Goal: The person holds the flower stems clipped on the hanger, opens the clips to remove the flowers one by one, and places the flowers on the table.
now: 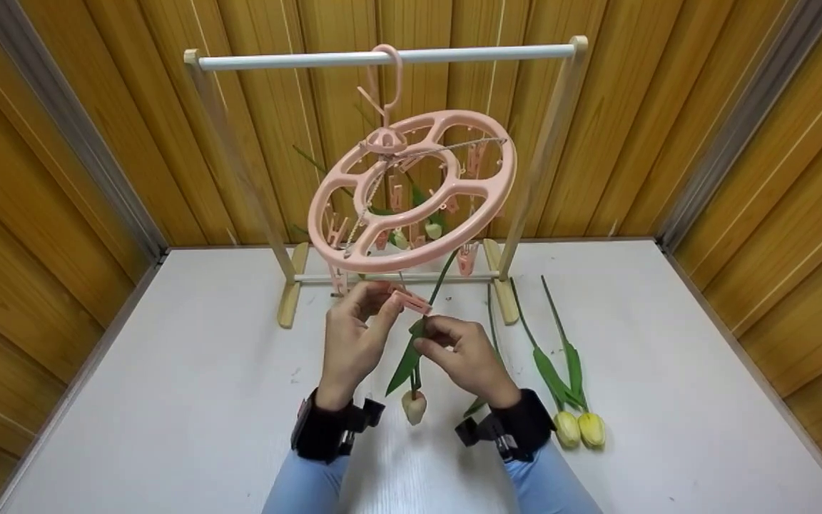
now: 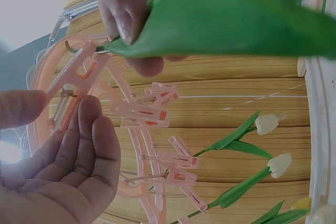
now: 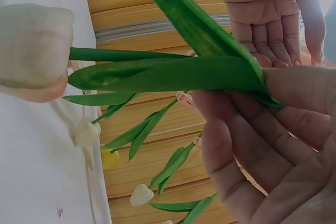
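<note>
My left hand [image 1: 354, 335] pinches a pink clothespin [image 1: 412, 303] by its handles between thumb and fingers. The clothespin hangs from the front rim of the round pink hanger [image 1: 411, 257]. In my right hand [image 1: 469, 355] is a white tulip with its bloom [image 1: 415, 408] pointing down, gripped by the stem and leaf base. Its green leaf [image 2: 236, 19] spreads across the left wrist view, where the stem lies right at the tip of the clothespin. The upper stem rises past the clothespin toward the hanger rim.
The hanger hooks over the white bar [image 1: 297, 61] of a wooden rack [image 1: 539, 157]. Other tulips [image 2: 262, 124] hang behind from clothespins. Two yellow tulips [image 1: 579, 430] lie on the white table [image 1: 190, 400] at right, with another stem [image 1: 493, 321] nearby.
</note>
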A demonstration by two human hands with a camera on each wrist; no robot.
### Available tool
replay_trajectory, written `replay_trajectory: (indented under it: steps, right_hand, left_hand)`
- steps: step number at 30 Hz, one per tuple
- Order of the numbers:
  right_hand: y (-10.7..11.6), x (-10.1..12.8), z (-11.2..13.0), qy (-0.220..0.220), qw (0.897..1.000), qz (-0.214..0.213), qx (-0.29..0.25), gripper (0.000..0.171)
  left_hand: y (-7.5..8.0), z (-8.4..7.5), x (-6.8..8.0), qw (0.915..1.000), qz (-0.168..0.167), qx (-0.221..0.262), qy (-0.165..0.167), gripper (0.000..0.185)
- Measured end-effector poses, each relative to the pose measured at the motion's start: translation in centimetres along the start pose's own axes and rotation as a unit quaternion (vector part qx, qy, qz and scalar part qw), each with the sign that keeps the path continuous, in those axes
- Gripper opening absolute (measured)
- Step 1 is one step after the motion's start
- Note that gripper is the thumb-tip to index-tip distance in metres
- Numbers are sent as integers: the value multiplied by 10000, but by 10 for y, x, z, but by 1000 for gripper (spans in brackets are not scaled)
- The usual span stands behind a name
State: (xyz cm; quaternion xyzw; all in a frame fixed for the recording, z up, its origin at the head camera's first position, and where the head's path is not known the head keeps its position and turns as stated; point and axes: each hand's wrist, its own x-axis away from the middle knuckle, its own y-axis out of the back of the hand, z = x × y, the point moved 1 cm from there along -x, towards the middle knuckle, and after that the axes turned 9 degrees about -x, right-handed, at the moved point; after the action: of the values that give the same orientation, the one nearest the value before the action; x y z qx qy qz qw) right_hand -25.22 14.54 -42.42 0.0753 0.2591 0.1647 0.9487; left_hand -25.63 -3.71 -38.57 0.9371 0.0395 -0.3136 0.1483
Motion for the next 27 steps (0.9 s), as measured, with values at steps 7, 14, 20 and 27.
replay_trajectory:
  steps: [7, 14, 20, 27]
  right_hand:
    - [1, 0, 0, -92, 9999, 91, 17, 7]
    - [4, 0, -2, -69, 9992, 363, 138, 5]
    - [6, 2, -3, -300, 9970, 698, 141, 6]
    - [6, 2, 0, -454, 9946, 911, 217, 8]
  left_hand:
    - [1, 0, 0, 10000, 12, -2, 9, 16]
    - [3, 1, -1, 9999, -47, -71, -80, 14]
    - [4, 1, 0, 9999, -43, -100, -83, 15]
    - [5, 0, 0, 10000, -35, -60, -69, 14]
